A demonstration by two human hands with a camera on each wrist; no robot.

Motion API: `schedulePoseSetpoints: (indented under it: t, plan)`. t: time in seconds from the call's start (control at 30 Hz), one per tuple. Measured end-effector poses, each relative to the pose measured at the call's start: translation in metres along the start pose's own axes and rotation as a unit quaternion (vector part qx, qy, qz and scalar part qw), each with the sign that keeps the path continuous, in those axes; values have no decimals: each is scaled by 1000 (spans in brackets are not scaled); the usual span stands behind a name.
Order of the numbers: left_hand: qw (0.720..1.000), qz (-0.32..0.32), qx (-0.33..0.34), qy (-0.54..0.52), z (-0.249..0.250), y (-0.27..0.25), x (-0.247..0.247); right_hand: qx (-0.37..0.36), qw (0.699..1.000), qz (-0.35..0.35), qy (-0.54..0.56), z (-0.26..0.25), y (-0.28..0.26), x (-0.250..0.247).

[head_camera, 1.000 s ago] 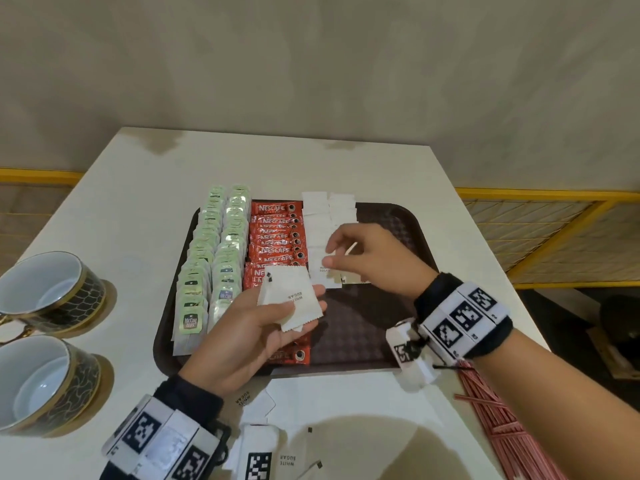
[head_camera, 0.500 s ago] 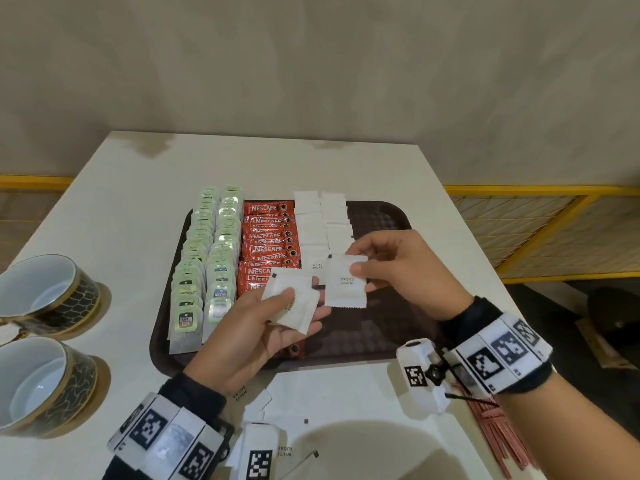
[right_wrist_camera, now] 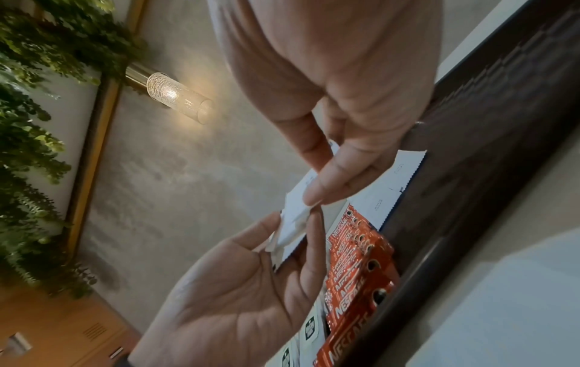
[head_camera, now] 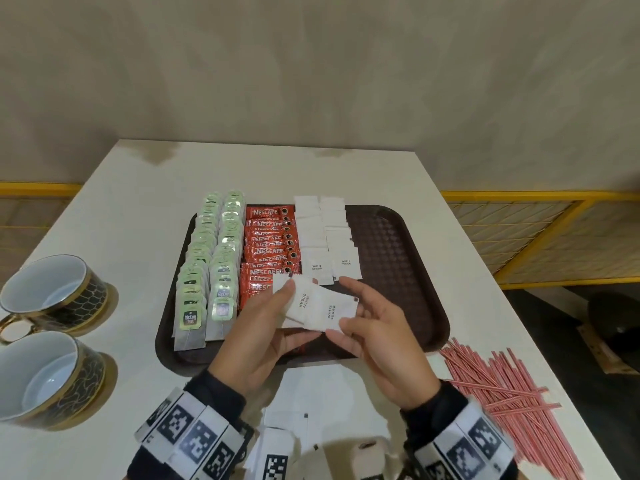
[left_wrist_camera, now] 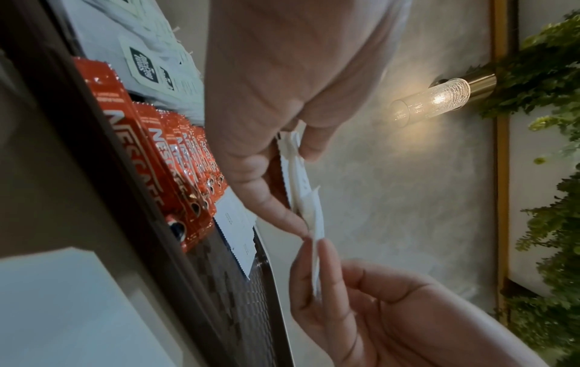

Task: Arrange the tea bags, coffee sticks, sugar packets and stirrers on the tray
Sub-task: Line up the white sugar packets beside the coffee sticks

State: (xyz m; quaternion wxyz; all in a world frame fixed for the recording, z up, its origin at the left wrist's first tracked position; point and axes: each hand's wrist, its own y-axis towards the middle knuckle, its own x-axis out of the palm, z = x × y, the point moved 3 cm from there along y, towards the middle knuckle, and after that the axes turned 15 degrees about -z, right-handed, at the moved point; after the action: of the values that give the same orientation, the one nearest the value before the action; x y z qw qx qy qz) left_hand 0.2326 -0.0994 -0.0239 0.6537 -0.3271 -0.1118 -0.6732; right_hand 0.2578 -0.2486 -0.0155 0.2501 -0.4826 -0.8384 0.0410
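soft, even, fairly dim indoor light in the head view; pale surface (head_camera: 145, 216) bright by contrast, with blurry shadows pooled at its near edge. strong wide-angle bending at the borders, wall and yellow rails curved. mild motion blur on the right wrist band (head_camera: 474, 445). wrist views darker and grainier, tilted, warmed by a glowing glass wall lamp (left_wrist_camera: 439, 99) casting a halo on the wall. near palms soft, out of focus.

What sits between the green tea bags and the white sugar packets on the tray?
A column of red Nescafe coffee sticks lies between the tea bags and the sugar packets on the tray, clearest in the head view.
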Motion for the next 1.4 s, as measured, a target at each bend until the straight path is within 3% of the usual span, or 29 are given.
schedulePoseSetpoints:
  t: [0.23, 0.37, 0.47, 0.6, 0.67, 0.77, 0.87, 1.03, 1.23, 1.4]
  plan:
    - [997, 40, 17, 55, -5, -4, 0, 28, 998, 47, -29, 6, -11, -1]
    - [995, 75, 37, 55, -7, -6, -4, 10, 991, 115, -66, 3, -19, -12]
    - [994, 95, 47, 11, -7, -6, -8, -15, 990, 139, 11, 2, -23, -18]
    - [991, 97, 71, -58, -7, -4, -8, -31, 971, 97, 217, 7, -23, -9]
    - [990, 86, 75, -78, -6, -4, -5, -36, 965, 78, 247, 9, -22, -4]
    - [991, 71, 71, -93, -7, -3, -2, -41, 977, 50, 202, 7, -22, 1]
    - [991, 63, 63, -97, -9, -3, 1, -26, 995, 41, 89, 5, -22, 4]
    - [995, 22, 43, -87, -13, -6, 9, -22, 993, 94, -64, 6, -13, 3]
    - [997, -33, 60, -42, -11, -9, 16, -35, 993, 110, 12, 9, -5, 2]
    - [992, -12, 94, 85, -12, -10, 14, -46, 989, 116, 74, 16, -3, 10]
